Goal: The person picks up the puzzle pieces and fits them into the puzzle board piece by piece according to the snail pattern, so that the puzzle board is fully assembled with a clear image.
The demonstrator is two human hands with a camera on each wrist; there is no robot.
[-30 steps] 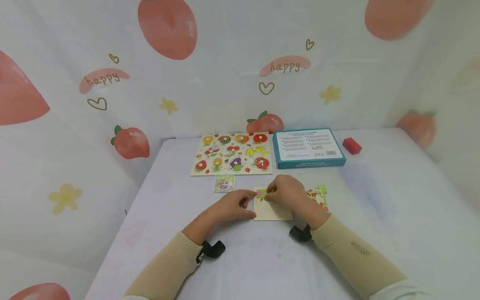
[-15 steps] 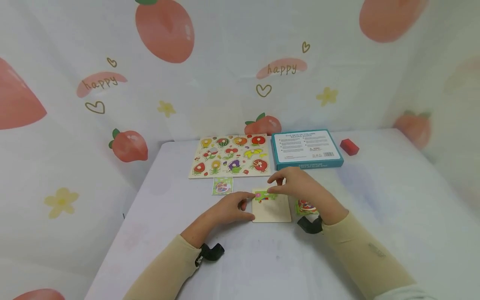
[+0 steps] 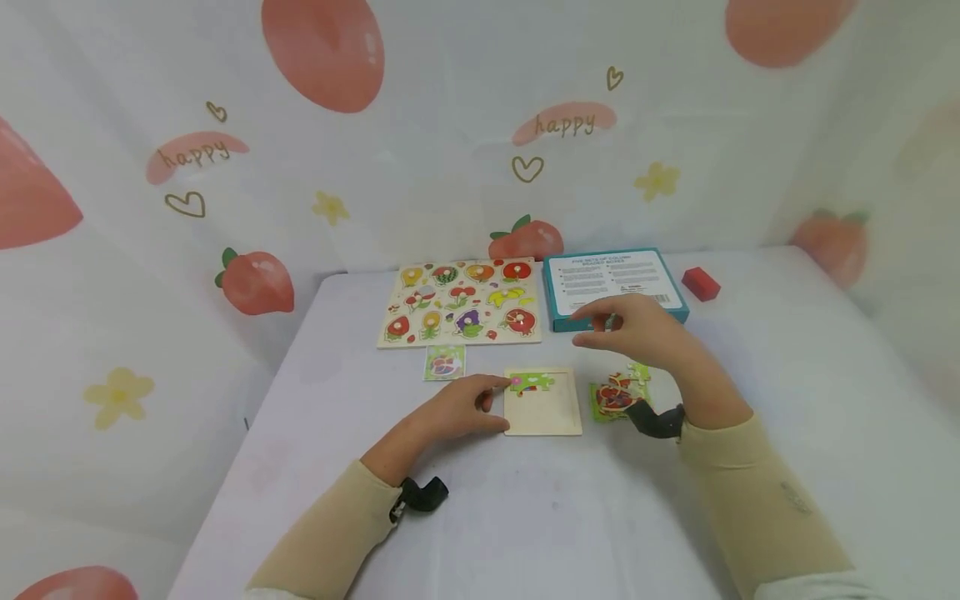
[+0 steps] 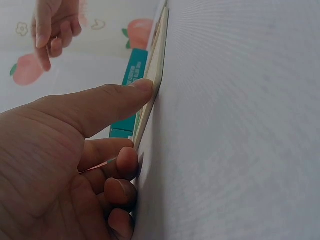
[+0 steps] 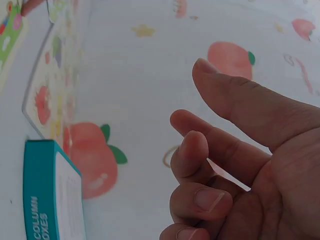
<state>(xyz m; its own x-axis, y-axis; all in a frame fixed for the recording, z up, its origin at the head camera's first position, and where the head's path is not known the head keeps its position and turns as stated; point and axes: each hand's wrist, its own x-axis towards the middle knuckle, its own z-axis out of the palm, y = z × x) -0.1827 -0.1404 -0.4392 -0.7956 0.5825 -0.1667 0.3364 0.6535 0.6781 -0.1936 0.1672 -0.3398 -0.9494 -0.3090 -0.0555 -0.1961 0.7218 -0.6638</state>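
Note:
My left hand (image 3: 459, 410) lies at the left edge of a small square wooden puzzle tray (image 3: 551, 419), its thumb and index fingertips touching the rim. In the left wrist view, the thumb presses on the tray's edge (image 4: 158, 70) while the other fingers bend below it. Green puzzle pieces (image 3: 534, 381) with a pink dot and a bit of rainbow sit along the tray's upper left. My right hand (image 3: 637, 329) is raised in front of the blue box, thumb and fingers apart, holding nothing. Below it, right of the tray, is a pile of loose puzzle pieces (image 3: 617, 394).
Behind the tray lie a wooden fruit peg board (image 3: 461, 300) and a teal-edged box (image 3: 621, 275). A small picture card (image 3: 445, 363) is just below the board. At the far right rests a red block (image 3: 701, 284). A printed cloth (image 3: 420, 167) hangs at the back.
My right hand has let go of a green piece in the tray, then lifted away up and to the right, uncovering the loose pile. The left hand has stayed at the tray's edge.

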